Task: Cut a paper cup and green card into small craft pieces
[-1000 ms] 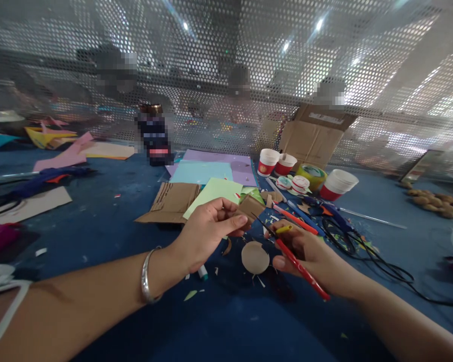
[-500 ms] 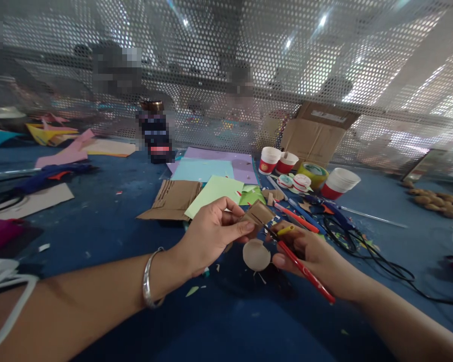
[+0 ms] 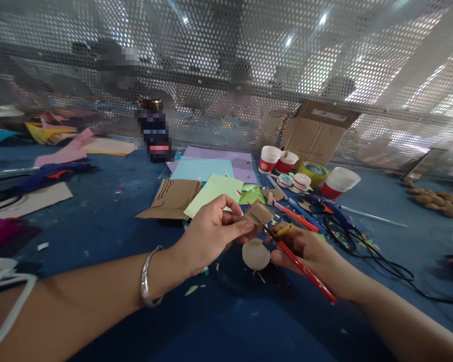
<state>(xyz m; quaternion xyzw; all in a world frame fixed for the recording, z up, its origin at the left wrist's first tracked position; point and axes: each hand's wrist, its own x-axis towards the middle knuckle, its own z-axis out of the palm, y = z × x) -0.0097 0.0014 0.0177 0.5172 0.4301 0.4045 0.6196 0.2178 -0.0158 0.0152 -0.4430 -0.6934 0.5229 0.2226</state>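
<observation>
Between the thumb and fingers of my left hand (image 3: 220, 221) is a small piece of brown cardboard (image 3: 261, 211). My right hand (image 3: 305, 249) grips a pair of scissors (image 3: 299, 266) with a red handle; a yellow part (image 3: 285, 230) pokes out by the fingers. The dark blades reach the lower edge of the cardboard, close to my left thumb; how far they are apart is hard to make out. Just below, a round beige disc (image 3: 256, 254) lies near the fingertips of both hands, with thin white strands under it.
Green paper (image 3: 214, 193), a folded cardboard piece (image 3: 179, 196) and blue paper (image 3: 203, 169) lie ahead. Paper cups (image 3: 339, 182), a tape roll (image 3: 313, 175) and a glue gun (image 3: 337, 213) with a black cord stand or lie to the right. A perforated metal panel (image 3: 211, 60) rises behind.
Almost nothing differs. Both hands, the cardboard and the scissors keep nearly the same places, with only a slight shift of the whole view.
</observation>
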